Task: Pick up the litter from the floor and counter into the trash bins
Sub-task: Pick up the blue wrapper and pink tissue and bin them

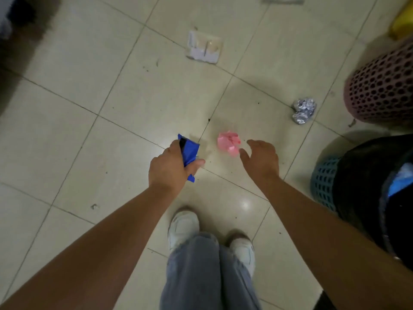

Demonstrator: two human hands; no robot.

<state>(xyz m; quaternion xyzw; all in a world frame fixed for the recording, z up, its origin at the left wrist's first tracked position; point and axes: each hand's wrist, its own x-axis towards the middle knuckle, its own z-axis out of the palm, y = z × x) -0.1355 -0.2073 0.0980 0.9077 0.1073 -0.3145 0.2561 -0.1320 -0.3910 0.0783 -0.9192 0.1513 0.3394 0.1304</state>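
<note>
Head view. Right hand [262, 158]: fingers spread, empty, just beside pink paper [229, 143], which lies on floor [111, 97] ahead and to the left of its fingertips; no clear long axis. Left hand [171, 167]: closed round blue wrapper [188, 151], farther off. Bins [380, 86] at right.

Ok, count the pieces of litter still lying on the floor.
3 clearly: pink paper beside the right hand, foil ball by the pink basket, pale packet farther off. A blurred scrap at the top edge may be another.
</note>
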